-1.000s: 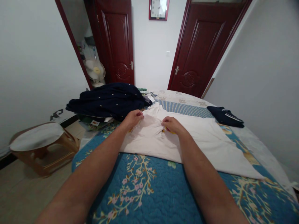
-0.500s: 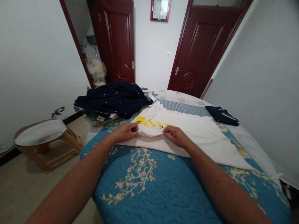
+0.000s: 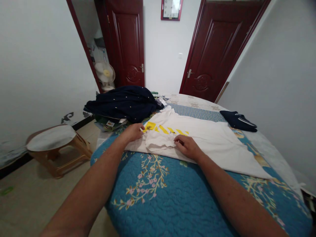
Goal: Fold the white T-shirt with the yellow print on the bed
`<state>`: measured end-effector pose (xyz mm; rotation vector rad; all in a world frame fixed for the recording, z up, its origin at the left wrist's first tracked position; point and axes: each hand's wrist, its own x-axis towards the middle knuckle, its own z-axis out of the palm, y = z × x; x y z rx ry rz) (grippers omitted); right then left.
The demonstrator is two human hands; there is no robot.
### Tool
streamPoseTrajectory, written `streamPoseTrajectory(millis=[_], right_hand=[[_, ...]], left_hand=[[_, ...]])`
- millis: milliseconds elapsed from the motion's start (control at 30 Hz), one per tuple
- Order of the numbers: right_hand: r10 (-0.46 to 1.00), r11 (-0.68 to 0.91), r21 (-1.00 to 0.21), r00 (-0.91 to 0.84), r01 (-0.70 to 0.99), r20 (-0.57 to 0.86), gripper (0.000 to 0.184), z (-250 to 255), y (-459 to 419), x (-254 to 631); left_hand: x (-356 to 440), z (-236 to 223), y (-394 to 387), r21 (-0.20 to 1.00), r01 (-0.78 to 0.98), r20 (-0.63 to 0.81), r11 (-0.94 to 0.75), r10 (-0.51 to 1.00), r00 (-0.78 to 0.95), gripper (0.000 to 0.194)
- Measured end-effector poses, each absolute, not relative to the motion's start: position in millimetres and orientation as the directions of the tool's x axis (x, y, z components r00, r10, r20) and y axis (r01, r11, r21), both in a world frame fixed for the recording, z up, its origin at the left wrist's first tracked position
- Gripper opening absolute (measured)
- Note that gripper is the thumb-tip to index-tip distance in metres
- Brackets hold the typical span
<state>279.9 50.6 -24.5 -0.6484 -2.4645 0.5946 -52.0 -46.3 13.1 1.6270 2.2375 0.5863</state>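
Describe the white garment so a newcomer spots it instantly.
Find the blue floral quilted cover in the foreground. On it, under the left hand and right hand, lies the white garment. Unlike the speckled navy garment at left and folded navy garment at right, it is white with a yellow print.

Wall clock point(image 3: 171, 10): at top centre, numerals are running along its left and lower edges, blurring past sure reading.
Yellow print point(image 3: 150, 126): on the white garment point(image 3: 212, 138) mid-frame, dark marks are showing illegibly.
White tag point(image 3: 110, 123): left of centre, bearing unreadable marks.
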Motion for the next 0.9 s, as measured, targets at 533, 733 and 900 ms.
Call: streamPoseTrajectory(millis=[533,733,900], right_hand=[[0.683,0.722,-0.346,-0.697,0.599,0.218,0.024,-34.5,90.7,249.8],[0.728,0.685,-0.233,-0.633,0.690,0.263,0.024,-42.5,84.2,244.0],[0.693,0.720,-0.290,-0.673,0.630,0.260,0.022,-41.5,83.8,246.6]], left_hand=[[-63.1,-25.6,-33.7,0.579,0.804,0.108,0.136,0.964,-0.242,0.023],[-60.8,-17.3,-37.1,0.509,0.828,0.077,0.235,0.946,-0.316,0.020],[-57.1,-15.3,-36.7,0.503,0.834,0.092,0.228,0.945,-0.314,0.020]])
